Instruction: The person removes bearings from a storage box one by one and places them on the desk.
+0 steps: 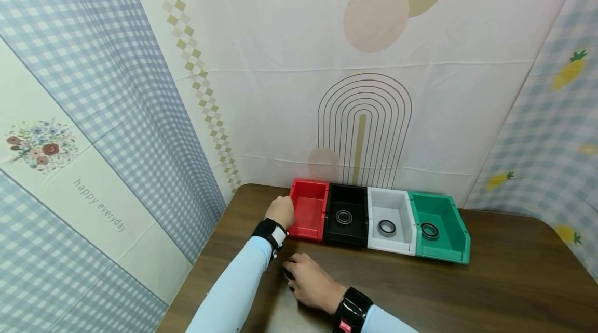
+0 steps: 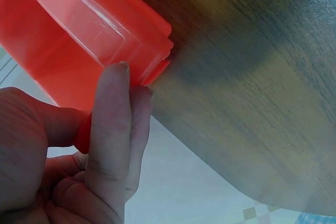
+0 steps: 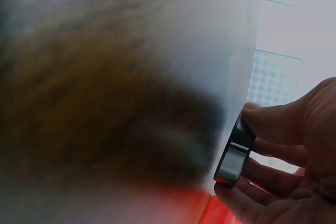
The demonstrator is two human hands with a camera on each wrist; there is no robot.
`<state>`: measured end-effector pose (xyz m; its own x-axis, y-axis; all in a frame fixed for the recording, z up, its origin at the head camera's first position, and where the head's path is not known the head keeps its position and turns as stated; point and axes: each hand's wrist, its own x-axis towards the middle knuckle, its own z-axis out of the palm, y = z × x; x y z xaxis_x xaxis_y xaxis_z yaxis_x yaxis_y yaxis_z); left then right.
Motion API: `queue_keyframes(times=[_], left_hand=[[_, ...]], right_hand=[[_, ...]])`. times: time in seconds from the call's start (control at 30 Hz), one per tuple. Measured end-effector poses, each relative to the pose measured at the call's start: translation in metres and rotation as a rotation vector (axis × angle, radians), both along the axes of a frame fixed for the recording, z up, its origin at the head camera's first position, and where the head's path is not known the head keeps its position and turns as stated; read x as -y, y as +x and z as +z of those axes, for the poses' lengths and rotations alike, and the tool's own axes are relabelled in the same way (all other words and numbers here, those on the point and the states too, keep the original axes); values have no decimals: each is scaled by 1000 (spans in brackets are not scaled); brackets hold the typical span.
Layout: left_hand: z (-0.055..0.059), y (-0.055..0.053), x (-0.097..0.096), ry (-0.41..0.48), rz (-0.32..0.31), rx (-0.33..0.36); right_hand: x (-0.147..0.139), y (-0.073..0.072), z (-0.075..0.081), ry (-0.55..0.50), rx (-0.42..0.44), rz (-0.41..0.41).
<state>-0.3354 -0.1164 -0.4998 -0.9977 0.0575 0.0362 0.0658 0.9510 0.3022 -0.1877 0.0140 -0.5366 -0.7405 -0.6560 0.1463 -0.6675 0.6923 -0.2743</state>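
Observation:
My left hand (image 1: 281,211) pinches the left wall of the red bin (image 1: 309,208) between thumb and fingers. In the left wrist view, the fingers lie along the outside of the bin's red wall (image 2: 113,24). My right hand (image 1: 312,280) is over the table in front of the bins. Its thumb and fingers grip a metal ball bearing (image 3: 234,158) by the rim, seen edge-on in the right wrist view. From the head, the hand hides most of that bearing. No bearing shows inside the red bin.
To the right of the red bin, a black bin (image 1: 357,198), a white bin (image 1: 392,198) and a green bin (image 1: 444,213) stand in a row. Each holds one bearing. The brown wooden table (image 1: 504,270) ends at a cloth-hung wall behind the bins.

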Motion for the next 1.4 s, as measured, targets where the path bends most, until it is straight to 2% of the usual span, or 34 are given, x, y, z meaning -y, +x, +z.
queue_keyframes(times=[0.37,0.5,0.73,1.1,1.4], left_hand=[[0,1,0,13,2,13],[0,1,0,3,4,11],[0,2,-1,5,11,6],[2,6,0,6,24,18],[5,6,0,21,30,40]], right_hand=[[-3,-2,1,48,31,5],[-5,-4,5,60,73,7],[-7,-5,12,49,125,17],[-10,-9,8,33,199,17],[-13,-10,10,25,193,28]])
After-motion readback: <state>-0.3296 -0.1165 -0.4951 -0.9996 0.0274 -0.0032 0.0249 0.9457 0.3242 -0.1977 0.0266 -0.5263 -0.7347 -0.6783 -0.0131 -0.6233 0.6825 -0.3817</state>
